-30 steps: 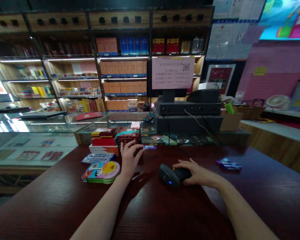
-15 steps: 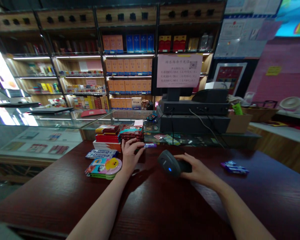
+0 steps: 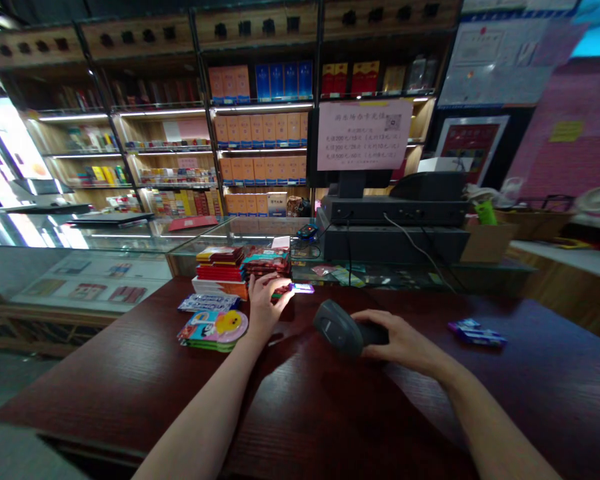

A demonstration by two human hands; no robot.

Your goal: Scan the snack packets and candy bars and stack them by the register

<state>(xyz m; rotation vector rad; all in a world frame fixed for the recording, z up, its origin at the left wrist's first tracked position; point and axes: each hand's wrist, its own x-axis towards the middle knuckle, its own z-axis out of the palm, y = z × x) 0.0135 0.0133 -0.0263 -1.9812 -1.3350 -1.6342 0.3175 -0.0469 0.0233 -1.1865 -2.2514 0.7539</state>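
My right hand is wrapped round the handle of a black handheld barcode scanner, its head tilted up and facing left and away from me. My left hand reaches forward, finger and thumb closed at the left end of a small purple candy packet. A bright light falls on that packet. Just behind the left hand are a pile of brown and teal snack packets and a stack of red boxes. Left of the wrist lie blue-white packets and colourful packs with a yellow duck.
Several purple packets lie on the dark wooden counter at the right. Beyond it stand a glass display case, a black cash register base with cables and a paper sign. Shelves with boxed goods line the back wall.
A bright light now shows on the purple packet at my left fingertips, and the scanner's blue light is no longer visible. The view has shifted slightly; both hands stay in nearly the same place.
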